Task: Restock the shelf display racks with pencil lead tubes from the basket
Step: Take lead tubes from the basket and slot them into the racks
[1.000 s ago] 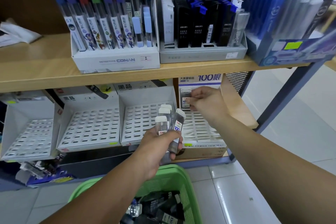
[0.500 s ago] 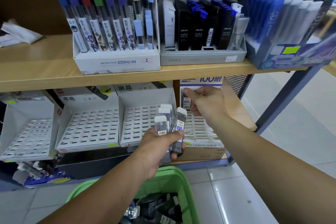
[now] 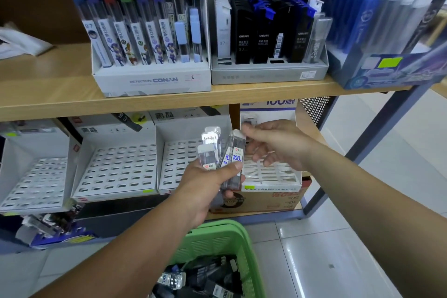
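My left grip [image 3: 208,184] is wrapped round a fan of lead tubes [image 3: 233,156] just in front of the 100 rack [image 3: 278,176], keeping spares handy; my right grip [image 3: 273,147], loose and empty, reaches for one cap.

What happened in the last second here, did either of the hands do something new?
The right hand let go of a tube, which now stands at the back of the right rack. The hand then moved left to the bundle in the left hand, with its thumb at one cap. The left hand still grips the bundle, and the basket has not moved.
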A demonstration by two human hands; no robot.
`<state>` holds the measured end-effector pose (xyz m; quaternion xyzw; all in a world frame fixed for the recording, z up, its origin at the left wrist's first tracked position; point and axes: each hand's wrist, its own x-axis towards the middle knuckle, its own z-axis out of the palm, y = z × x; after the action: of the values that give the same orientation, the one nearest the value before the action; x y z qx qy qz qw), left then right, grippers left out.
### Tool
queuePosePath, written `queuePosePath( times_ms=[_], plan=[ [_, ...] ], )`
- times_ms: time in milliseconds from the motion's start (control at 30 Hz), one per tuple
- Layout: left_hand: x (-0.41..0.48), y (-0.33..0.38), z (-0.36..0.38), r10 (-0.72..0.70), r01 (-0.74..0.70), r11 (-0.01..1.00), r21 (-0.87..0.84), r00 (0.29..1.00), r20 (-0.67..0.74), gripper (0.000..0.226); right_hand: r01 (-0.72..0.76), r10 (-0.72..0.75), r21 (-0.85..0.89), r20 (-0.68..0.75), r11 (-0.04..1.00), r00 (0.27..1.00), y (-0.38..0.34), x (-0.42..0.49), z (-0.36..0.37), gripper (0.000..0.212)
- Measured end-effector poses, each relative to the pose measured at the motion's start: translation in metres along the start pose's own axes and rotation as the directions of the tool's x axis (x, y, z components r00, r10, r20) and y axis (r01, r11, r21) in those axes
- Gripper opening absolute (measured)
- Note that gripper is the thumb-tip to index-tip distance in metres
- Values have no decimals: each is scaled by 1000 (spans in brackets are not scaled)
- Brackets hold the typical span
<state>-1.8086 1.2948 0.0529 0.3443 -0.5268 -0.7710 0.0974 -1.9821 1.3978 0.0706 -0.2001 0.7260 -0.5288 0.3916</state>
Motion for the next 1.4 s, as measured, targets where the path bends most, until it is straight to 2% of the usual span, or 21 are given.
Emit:
queuePosePath(
  times_ms=[67,167,233,300,400,500,633,767,967,1200,1300,1400],
  plan=[
    [1,5,4,34,-34,999,13,999,-2,32,10,-7,-23,124,1000,992,0,-7,-3,36],
    [7,7,11,62,-62,998,34,998,-18,39,22,-23,14,99,1000,995,3,-10,-6,23],
    [11,2,14,67,-64,996,58,997,-44,39,37,-38,29,24,999,999,2,-11,-17,24],
    [14,-5,17,85,-76,992,96,993,-88,31,96,-96,-4,-114,995,989,-1,-12,-36,21],
    [20,-16,22,122,-100,983,153,982,-145,22,203,-206,-43,-335,978,920,3,-11,-50,19],
    [26,-25,26,134,-98,970,220,979,-154,21,236,-259,-107,-432,966,864,16,1,-48,26],
    [29,-32,26,144,-96,953,289,978,-150,24,234,-334,-276,-410,932,849,25,18,-45,13],
    [27,-37,25,118,-80,943,322,988,-102,24,243,-326,-235,-435,941,839,23,23,-36,14],
    [22,-39,20,104,-74,938,338,992,-71,25,203,-332,-331,-398,921,855,15,21,-30,9],
    [22,-37,6,77,-60,919,389,997,-29,44,164,-306,-372,-365,914,879,10,20,-25,11],
    [24,-39,7,83,-65,938,341,996,-36,44,189,-350,-398,-384,898,855,12,19,-23,4],
    [25,-37,9,157,-124,944,305,984,-85,34,207,-353,-350,-430,914,831,15,23,-24,26]
  ],
)
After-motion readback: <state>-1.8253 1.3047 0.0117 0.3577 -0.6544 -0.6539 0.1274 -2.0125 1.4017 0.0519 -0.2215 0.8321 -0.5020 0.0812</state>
